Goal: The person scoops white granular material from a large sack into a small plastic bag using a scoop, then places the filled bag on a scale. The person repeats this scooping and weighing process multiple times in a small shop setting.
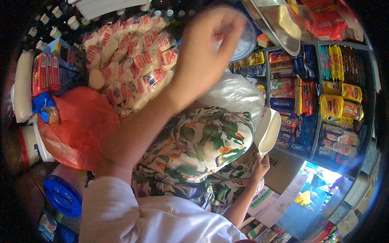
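In the head view, the left hand (pixel 221 38) is raised high, in front of the round dial (pixel 248 42) of a scale, and it covers a part of this dial. Its fingers are bent inward, but the hand is blurred, so I cannot tell if it pinches something or touches the dial. The right hand (pixel 261 165) is lower, on the right side, and pinches the handle of a white scoop (pixel 269 131). The scoop points upward, and its hollow side is visible.

Beside the dial, at upper right, there is a pan (pixel 291 48) with pale brown contents. White plastic (pixel 237 91) lies between the left forearm and the scoop, next to the patterned cloth (pixel 210 139) over the lap. To the left of the forearm are many small filled bags (pixel 135 56) and a red bag (pixel 77 125). On the right, a shelf (pixel 335 167) holds colourful packets (pixel 332 106).
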A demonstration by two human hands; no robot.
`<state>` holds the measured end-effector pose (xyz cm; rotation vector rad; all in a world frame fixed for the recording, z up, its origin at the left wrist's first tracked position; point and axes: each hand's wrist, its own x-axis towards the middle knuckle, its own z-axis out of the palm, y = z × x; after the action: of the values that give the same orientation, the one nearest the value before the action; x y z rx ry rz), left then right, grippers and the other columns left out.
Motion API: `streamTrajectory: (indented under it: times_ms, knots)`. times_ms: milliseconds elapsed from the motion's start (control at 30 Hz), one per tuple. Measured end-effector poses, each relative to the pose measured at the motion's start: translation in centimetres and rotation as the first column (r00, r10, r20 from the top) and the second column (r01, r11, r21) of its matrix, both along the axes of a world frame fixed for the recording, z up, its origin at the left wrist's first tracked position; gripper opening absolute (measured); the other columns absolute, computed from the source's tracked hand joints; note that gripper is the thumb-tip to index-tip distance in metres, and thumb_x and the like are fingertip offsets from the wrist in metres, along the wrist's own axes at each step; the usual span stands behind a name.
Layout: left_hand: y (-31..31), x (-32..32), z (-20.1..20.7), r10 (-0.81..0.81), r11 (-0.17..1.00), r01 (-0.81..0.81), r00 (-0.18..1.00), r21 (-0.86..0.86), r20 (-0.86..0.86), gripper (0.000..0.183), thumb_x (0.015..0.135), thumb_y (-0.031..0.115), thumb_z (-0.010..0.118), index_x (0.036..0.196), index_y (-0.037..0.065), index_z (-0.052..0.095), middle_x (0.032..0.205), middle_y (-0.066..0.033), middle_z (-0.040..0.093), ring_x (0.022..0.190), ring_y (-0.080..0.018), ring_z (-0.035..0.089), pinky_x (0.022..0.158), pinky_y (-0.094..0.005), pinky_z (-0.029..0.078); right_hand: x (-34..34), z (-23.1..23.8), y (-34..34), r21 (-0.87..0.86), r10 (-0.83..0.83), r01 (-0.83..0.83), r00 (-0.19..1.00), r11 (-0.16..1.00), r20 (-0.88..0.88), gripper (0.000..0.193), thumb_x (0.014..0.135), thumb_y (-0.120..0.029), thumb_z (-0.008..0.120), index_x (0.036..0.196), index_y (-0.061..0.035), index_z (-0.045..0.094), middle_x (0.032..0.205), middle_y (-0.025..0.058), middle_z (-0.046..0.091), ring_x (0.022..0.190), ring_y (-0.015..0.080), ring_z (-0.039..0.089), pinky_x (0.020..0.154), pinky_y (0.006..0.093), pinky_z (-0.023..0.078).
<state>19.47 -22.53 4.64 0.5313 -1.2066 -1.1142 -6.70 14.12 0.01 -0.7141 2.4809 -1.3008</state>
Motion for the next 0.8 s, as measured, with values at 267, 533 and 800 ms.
streamTrajectory:
  times_ms: [267, 533, 800]
  knots:
    - [15.3, 5.5, -11.3, -0.823, 0.533, 0.553, 0.163, 0.641, 0.543, 0.046, 0.093, 0.042, 0.039, 0.099, 0.001, 0.061, 0.095, -0.0204, 0.063, 0.096, -0.034, 0.061, 0.08, -0.0452, 0.046, -0.9, 0.2, -0.5, 0.071, -0.053, 0.054, 0.999, 0.996, -0.011, 0.033, 0.084, -0.006, 0.063, 0.114, 0.0059, 0.056, 0.098, 0.0061, 0.063, 0.083, 0.0097, 0.056, 0.073, 0.0223, 0.043]
    - [2.9, 3.1, -0.6, -0.193, 0.924, 0.34, 0.813, -0.178, 0.55, 0.022, 0.086, 0.022, 0.058, 0.095, 0.002, 0.06, 0.082, -0.0133, 0.061, 0.08, -0.027, 0.059, 0.071, -0.0343, 0.046, -0.1, 1.0, -1.9, -0.032, -0.069, 0.072, 0.993, 0.997, 0.094, 0.033, 0.084, -0.008, 0.065, 0.114, 0.0032, 0.057, 0.09, 0.0027, 0.063, 0.076, 0.0077, 0.055, 0.067, 0.0212, 0.042]
    - [-8.0, -2.2, 11.4, 0.393, 0.801, 0.135, 0.616, -0.583, 0.683, 0.062, 0.072, 0.017, 0.069, 0.125, -0.002, 0.045, 0.133, -0.0198, 0.043, 0.126, -0.0323, 0.038, 0.104, -0.0377, 0.032, -1.0, -0.3, -2.1, -0.069, -0.045, 0.047, 0.999, 0.996, 0.028, 0.033, 0.082, -0.005, 0.065, 0.113, 0.0029, 0.057, 0.078, -0.0019, 0.059, 0.057, 0.0031, 0.047, 0.048, 0.0181, 0.035]
